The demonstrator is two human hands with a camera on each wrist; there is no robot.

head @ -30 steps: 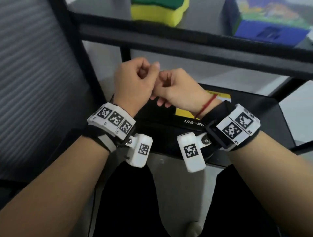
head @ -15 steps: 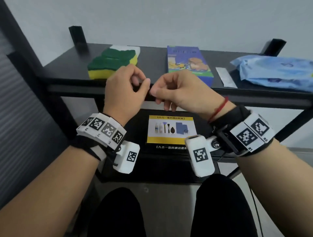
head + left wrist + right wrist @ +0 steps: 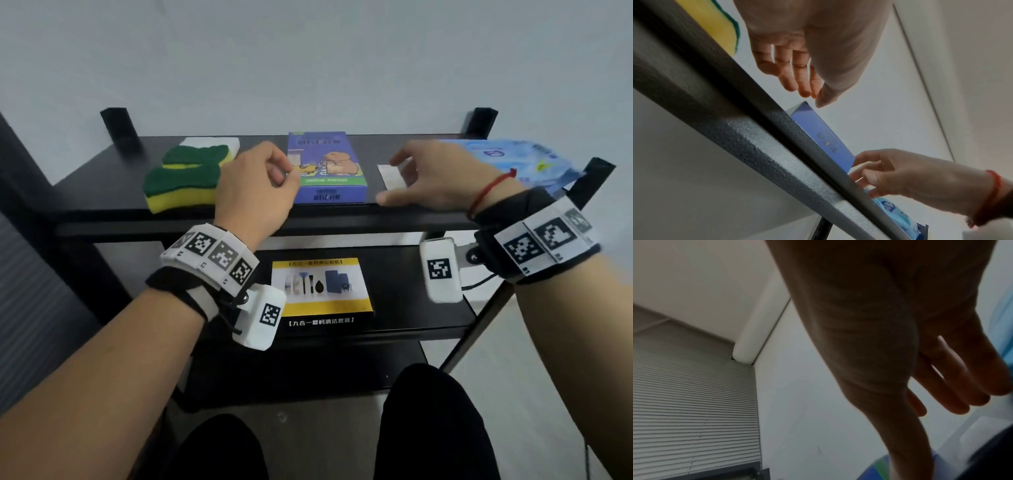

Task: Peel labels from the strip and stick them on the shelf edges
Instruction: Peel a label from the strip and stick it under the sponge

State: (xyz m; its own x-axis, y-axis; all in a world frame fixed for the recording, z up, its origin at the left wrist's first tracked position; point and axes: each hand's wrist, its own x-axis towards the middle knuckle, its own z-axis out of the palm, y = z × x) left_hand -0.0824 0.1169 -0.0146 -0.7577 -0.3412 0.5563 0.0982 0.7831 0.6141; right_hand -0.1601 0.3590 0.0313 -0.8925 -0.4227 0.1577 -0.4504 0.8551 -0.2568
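- Right hand (image 3: pixel 442 178): fingers spread, holding nothing, poised over the label strip (image 3: pixel 390 176).
- Left hand (image 3: pixel 255 192): fingers curled, thumb meeting forefinger; whether a peeled label is pinched there cannot be told.
- Strip: lies flat on the top shelf (image 3: pixel 102 202), at 3 o'clock from the purple box (image 3: pixel 325 168).
- Handling: likely thin, light, limp paper; lift by one corner.
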